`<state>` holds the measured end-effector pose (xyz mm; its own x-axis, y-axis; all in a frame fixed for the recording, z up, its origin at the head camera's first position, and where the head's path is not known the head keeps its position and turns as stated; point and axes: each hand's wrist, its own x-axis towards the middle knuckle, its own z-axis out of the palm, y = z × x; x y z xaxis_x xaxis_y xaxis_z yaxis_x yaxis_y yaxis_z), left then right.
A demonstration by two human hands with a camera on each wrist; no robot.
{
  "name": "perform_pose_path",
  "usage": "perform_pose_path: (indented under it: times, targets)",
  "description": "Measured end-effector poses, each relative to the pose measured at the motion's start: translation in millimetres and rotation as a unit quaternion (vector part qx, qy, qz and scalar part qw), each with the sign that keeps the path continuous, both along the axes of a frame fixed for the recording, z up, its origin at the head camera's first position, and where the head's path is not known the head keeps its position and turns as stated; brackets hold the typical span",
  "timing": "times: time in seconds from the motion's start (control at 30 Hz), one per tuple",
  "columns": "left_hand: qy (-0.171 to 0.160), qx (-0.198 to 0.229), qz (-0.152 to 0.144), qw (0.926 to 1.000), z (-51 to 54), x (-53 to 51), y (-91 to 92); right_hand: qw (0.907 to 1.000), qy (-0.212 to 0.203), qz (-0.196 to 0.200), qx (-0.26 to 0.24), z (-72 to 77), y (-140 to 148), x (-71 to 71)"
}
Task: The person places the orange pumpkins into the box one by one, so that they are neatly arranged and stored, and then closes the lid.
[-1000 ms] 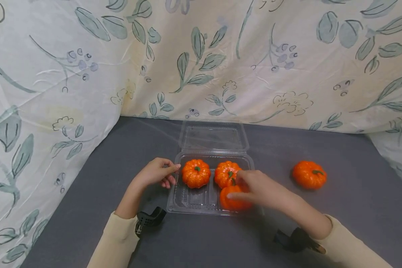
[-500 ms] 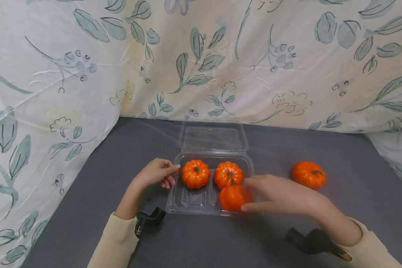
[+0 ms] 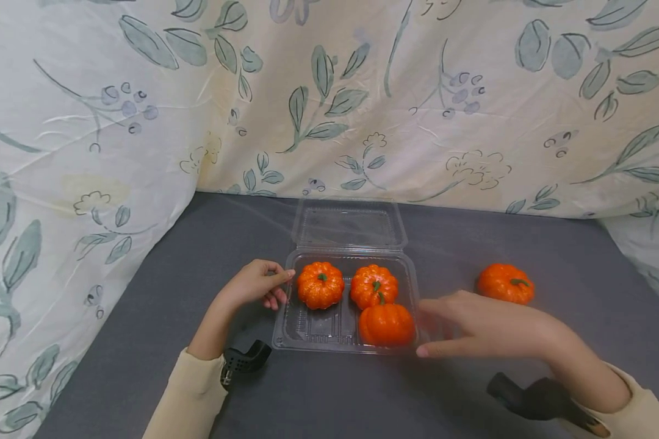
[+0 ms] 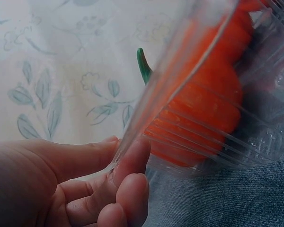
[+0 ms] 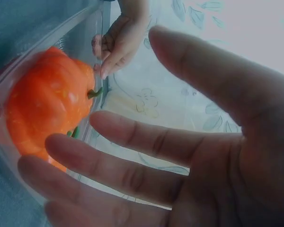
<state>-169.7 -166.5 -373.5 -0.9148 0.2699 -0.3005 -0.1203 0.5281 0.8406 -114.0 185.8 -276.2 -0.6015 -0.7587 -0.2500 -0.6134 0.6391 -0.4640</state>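
A clear plastic clamshell container (image 3: 313,338) lies with its lid (image 3: 348,222) folded back. Inside are three small orange pumpkins: one at the back left (image 3: 321,285), one at the back right (image 3: 374,286) and one at the front right (image 3: 387,325). My left hand (image 3: 256,284) pinches the container's left rim between thumb and fingers, as the left wrist view (image 4: 99,179) confirms. Just right of the container is my right hand (image 3: 489,323), its fingers spread and holding nothing. In the right wrist view the fingers (image 5: 128,156) are apart from the pumpkin (image 5: 52,99).
Another orange pumpkin (image 3: 506,284) sits on the dark grey table (image 3: 329,396) to the right, partly covered by my right hand. Patterned fabric (image 3: 329,110) hangs behind the table and on the left side. Each wrist carries a black camera mount (image 3: 247,356).
My right hand has let go of the front right pumpkin and moved right, out of the container. The pumpkin stays in place. My left hand keeps its hold on the rim.
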Motion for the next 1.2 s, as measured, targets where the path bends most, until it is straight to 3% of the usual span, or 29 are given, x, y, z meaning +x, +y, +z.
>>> perform_pose_path:
  times: [0.33,0.5,0.8,1.2]
  targets:
    - [-0.002,0.001,-0.001,1.0000,-0.2,-0.1,-0.1,0.9993,-0.021,-0.004,-0.032,-5.3,13.2,3.9]
    - [0.000,-0.001,-0.002,1.0000,-0.4,0.3,-0.1,0.9985,-0.041,-0.031,-0.020,-9.8,19.3,4.8]
    - [-0.003,-0.003,-0.001,1.0000,-0.4,0.8,-0.4,0.9983,-0.006,-0.052,-0.026,-17.6,38.8,9.2]
    - [0.000,-0.005,-0.002,1.0000,2.6,1.3,0.0,0.9906,-0.045,-0.129,-0.003,-23.6,62.7,12.9]
